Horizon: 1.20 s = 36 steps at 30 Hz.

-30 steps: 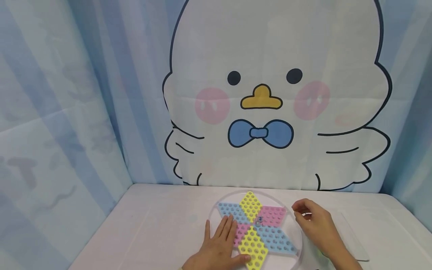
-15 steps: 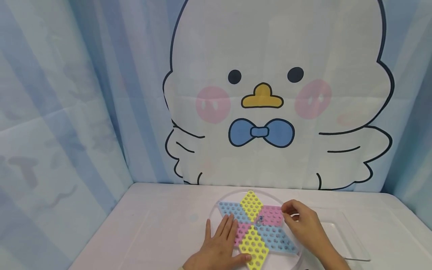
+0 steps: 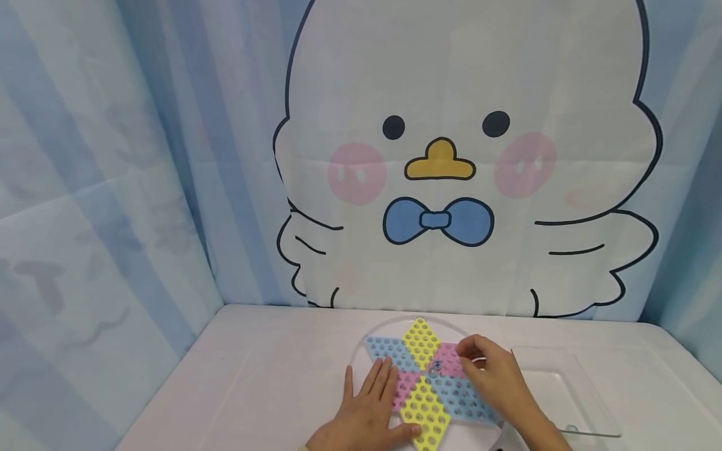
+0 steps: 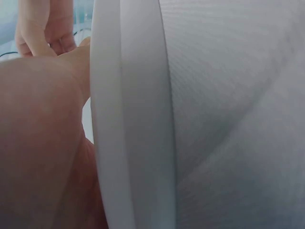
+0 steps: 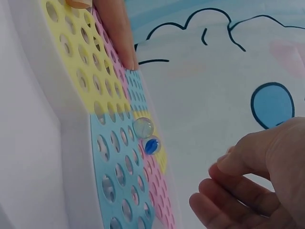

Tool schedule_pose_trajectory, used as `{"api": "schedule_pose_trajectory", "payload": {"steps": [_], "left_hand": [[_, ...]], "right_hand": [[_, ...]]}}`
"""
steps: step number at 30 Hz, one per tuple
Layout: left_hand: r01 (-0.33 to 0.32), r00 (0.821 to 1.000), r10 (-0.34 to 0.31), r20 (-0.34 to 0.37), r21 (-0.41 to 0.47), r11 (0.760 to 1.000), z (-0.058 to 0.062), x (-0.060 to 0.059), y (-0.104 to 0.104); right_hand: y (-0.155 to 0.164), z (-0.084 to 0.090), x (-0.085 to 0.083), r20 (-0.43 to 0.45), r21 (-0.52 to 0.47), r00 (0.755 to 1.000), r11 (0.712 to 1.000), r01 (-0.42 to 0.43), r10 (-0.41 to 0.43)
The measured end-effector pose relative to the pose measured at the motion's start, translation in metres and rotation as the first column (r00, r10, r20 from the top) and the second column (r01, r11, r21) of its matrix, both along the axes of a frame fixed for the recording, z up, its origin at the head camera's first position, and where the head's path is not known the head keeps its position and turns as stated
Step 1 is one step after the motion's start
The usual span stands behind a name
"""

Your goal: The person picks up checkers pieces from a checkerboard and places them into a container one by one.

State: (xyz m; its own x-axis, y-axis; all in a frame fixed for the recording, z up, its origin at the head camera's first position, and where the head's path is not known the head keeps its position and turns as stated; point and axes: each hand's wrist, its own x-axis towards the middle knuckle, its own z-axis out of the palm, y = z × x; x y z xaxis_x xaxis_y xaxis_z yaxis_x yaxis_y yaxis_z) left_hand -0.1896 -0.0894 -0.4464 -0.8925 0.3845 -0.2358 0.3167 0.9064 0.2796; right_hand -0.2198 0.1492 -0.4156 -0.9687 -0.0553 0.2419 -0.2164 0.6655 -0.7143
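A round Chinese checkers board (image 3: 429, 410) has a six-pointed star of yellow, blue and pink sections full of holes. My left hand (image 3: 363, 410) rests flat on its left side, fingers spread, thumb over the near yellow section. Above the right-hand pink section hovers my right hand (image 3: 493, 376), its thumb and index fingertips brought together and the other fingers curled. I cannot tell whether a small thing sits between those fingertips. Near the star's centre lie a clear marble (image 5: 143, 128) and a marble with a blue swirl (image 5: 152, 145), side by side.
A clear plastic tray (image 3: 598, 401) lies right of the board, partly behind my right forearm, with a small clear round thing (image 3: 571, 429) at its near edge. The white table (image 3: 271, 376) ends at a curtain (image 3: 440, 275) printed with a cartoon bird.
My right hand has moved left from beside the board's right rim to over the pink section, uncovering more of the tray. My left hand has stayed put on the board.
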Motion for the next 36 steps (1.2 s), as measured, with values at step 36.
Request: {"api": "schedule_pose_trajectory", "payload": {"steps": [36], "left_hand": [[0.013, 0.998, -0.014, -0.06, -0.007, 1.0, -0.003, 0.002, 0.0]], "right_hand": [[-0.029, -0.034, -0.013, 0.04, -0.119, 0.998, 0.992, -0.037, 0.042]]}}
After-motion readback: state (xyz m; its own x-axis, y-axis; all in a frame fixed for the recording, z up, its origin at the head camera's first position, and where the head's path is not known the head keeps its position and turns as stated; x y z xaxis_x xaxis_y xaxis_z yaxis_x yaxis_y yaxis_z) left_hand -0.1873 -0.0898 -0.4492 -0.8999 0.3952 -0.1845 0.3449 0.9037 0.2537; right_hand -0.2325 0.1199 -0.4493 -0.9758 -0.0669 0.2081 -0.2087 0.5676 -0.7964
